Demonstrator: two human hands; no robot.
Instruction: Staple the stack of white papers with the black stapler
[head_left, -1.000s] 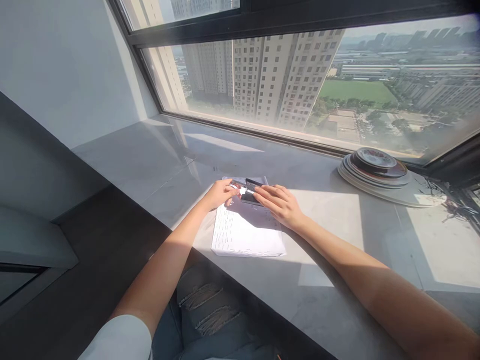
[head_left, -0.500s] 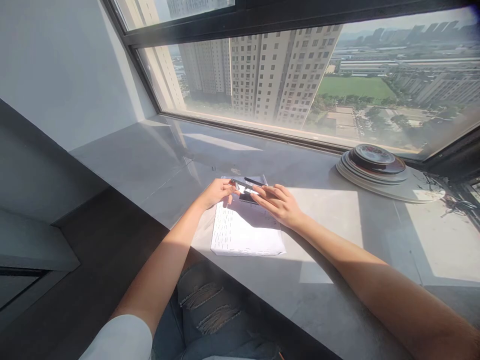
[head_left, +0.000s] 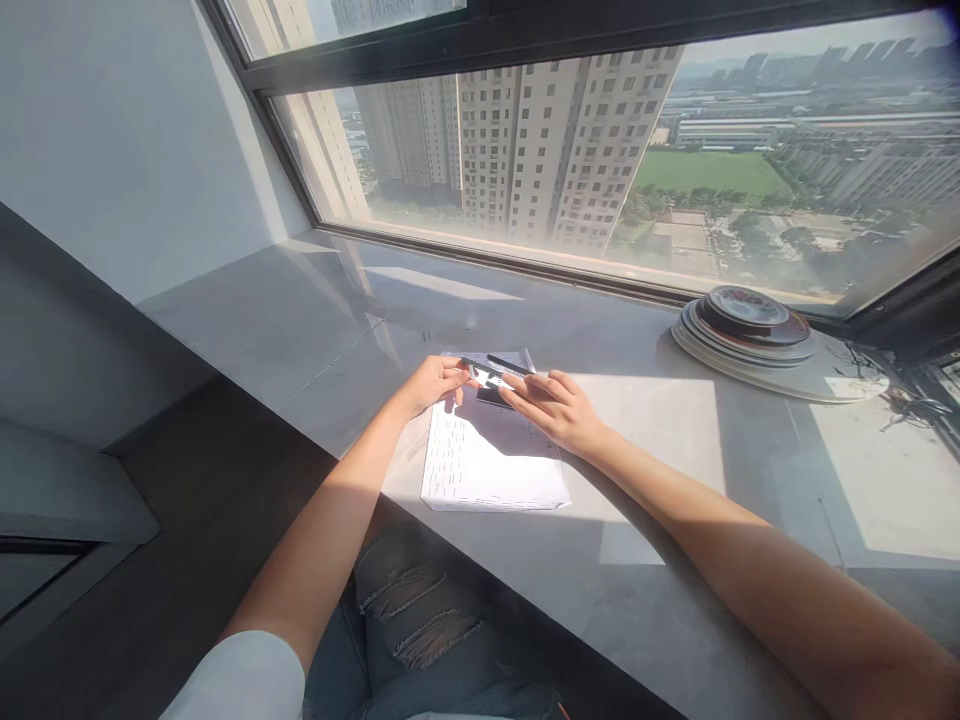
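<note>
- We see the left hand [head_left: 433, 383] half curled, its thumb and fingertips closed on the left end of a small black and silver tool [head_left: 489, 377].
- The right hand [head_left: 561, 410] has its fingers stretched almost straight and laid across the right side of the tool; we cannot tell whether its thumb grips from below.
- The tool sits between the two hands, at the far edge of a stack of paper [head_left: 487, 465], and is too small for us to name surely.
- The paper lies flat on a grey ledge [head_left: 675, 560], its near half in sunlight and its far half in the shadow of the hands.
- A pile of plates [head_left: 750, 330] stands on the ledge well to the right, near the window [head_left: 600, 150].
- Torn jeans [head_left: 420, 620] show below the ledge, between the forearms.
</note>
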